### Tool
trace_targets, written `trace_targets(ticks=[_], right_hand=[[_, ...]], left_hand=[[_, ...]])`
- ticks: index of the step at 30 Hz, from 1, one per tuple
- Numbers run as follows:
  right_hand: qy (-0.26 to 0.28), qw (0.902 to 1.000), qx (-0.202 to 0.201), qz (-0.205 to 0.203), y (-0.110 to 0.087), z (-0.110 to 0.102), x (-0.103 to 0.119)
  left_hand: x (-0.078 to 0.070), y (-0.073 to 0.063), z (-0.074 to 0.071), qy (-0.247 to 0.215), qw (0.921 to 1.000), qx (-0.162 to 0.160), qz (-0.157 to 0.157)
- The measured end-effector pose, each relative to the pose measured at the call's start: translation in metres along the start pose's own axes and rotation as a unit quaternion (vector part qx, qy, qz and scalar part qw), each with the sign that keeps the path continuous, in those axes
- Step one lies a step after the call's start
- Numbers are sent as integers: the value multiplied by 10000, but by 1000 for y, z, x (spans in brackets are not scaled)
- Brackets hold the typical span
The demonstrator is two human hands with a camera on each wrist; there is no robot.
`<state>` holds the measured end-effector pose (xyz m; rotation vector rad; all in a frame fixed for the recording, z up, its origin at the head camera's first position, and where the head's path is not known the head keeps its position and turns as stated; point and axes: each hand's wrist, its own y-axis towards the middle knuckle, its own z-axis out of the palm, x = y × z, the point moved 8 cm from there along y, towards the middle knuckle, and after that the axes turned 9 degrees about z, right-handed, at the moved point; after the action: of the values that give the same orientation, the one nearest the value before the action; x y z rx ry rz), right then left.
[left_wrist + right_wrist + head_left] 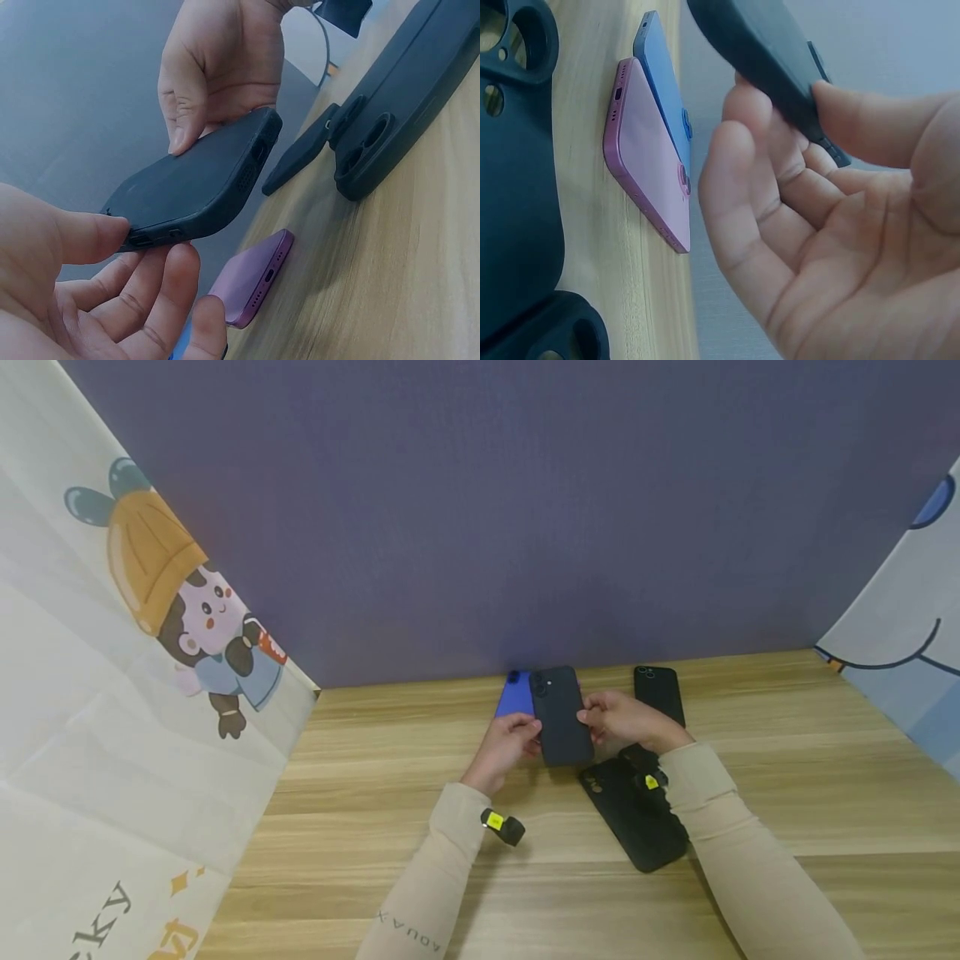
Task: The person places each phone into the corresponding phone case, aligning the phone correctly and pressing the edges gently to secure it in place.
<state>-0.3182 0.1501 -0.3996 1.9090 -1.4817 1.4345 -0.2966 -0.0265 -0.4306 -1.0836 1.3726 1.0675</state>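
Both hands hold a black-cased phone (562, 722) above the back of the table, its camera corner at the upper left in the head view. My left hand (506, 747) pinches its left edge between thumb and fingers. On the opposite edge, my right hand (626, 718) pinches it the same way. Below and behind it lie a blue phone (513, 697) and a pink phone (645, 150); the held phone mostly hides the pink one from the head view.
A large black case (637, 827) with camera cutouts lies near my right forearm, which partly covers it and a smaller black piece beside it. Farther back at the right is another black case or phone (658, 689). A dark upright panel (525, 527) borders the wooden table.
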Motion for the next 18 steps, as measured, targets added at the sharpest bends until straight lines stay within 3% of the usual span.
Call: trace_targets(ticks=[18], right_hand=[[-106,9994,-340,25,1,-6,-4]], left_hand=[[0,0,0,-80,9999,-5,-86]])
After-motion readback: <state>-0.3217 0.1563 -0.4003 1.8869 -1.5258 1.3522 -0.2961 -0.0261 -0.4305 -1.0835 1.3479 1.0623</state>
